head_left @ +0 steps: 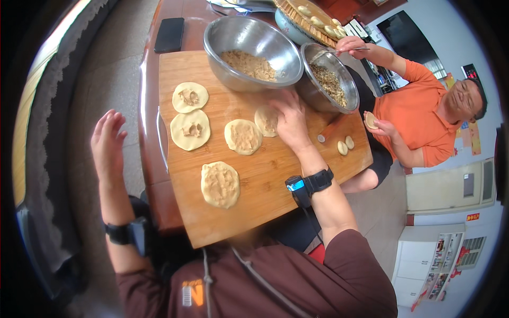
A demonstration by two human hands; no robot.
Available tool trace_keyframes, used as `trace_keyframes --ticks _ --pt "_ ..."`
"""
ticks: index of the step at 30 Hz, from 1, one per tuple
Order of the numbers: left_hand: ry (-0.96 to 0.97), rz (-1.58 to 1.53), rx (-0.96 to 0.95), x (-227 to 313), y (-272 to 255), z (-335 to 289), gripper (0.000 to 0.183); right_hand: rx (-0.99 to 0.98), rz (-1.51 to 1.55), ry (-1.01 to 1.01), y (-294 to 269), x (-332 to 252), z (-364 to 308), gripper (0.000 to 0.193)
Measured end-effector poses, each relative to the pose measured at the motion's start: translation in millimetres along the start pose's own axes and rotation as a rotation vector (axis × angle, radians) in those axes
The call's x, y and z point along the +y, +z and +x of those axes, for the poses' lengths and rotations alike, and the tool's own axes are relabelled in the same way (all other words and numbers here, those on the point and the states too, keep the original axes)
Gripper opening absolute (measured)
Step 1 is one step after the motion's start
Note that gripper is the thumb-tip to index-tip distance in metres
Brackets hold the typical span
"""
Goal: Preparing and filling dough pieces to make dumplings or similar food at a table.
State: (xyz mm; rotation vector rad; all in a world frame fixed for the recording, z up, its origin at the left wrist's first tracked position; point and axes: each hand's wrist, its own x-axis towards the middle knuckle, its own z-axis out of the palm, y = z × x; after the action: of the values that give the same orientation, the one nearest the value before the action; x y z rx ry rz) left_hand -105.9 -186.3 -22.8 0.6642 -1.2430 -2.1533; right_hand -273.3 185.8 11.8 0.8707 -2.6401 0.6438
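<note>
My right hand (pixel 290 121) reaches over the board beside a flat dough round (pixel 265 122) with brownish paste on it; its fingers are blurred, so whether they hold anything is unclear. My left hand (pixel 108 139) is raised past the board's left side, fingers loosely stretched, holding nothing. On the wooden board (pixel 265 193) lie other paste-covered rounds, one in the middle (pixel 243 137) and one nearer me (pixel 220 184). Two overlapping rounds (pixel 190 130) at the left carry only small dabs. A large steel bowl (pixel 253 85) of crumbly tan filling stands at the board's far edge.
A second steel bowl (pixel 352 107) of chopped filling stands at the right, near a rolling pin (pixel 330 128) and two small dough pieces (pixel 345 146). Opposite, a person in orange (pixel 411 114) holds a utensil and a dough round. A phone (pixel 169 35) and woven tray (pixel 289 9) lie beyond.
</note>
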Motion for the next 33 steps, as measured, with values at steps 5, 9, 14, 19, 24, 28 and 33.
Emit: trace_keyframes --ticks 5,9,14,19,24,28,33 --pt "-0.002 0.000 0.010 -1.1 -0.1 0.7 0.024 0.036 -0.083 -0.070 -1.0 -1.3 -4.1 0.028" --pt "-0.001 0.009 0.019 -1.9 0.0 1.2 0.023 0.002 -0.063 -0.042 -6.9 -2.2 -11.1 0.030" --pt "0.002 0.021 0.026 -0.9 0.5 -0.5 0.024 -0.075 -0.366 -0.094 -14.9 -8.5 -22.9 0.037" --pt "-0.005 0.039 0.051 -0.2 6.2 -1.8 0.024 -0.040 -0.255 -0.045 -18.2 -0.7 -28.0 0.042" --pt "-0.001 0.018 0.019 -2.4 -0.8 0.7 0.024 -0.144 -0.324 -0.035 -18.7 -11.9 -40.3 0.050" --pt "-0.004 0.018 0.036 -3.2 -2.2 1.7 0.024 -0.179 -0.369 -0.045 -24.4 -17.3 -48.5 0.055" --pt "0.012 0.012 0.025 -3.8 0.1 1.1 0.030 -0.107 -0.186 0.072 -24.9 -6.9 -45.9 0.059"
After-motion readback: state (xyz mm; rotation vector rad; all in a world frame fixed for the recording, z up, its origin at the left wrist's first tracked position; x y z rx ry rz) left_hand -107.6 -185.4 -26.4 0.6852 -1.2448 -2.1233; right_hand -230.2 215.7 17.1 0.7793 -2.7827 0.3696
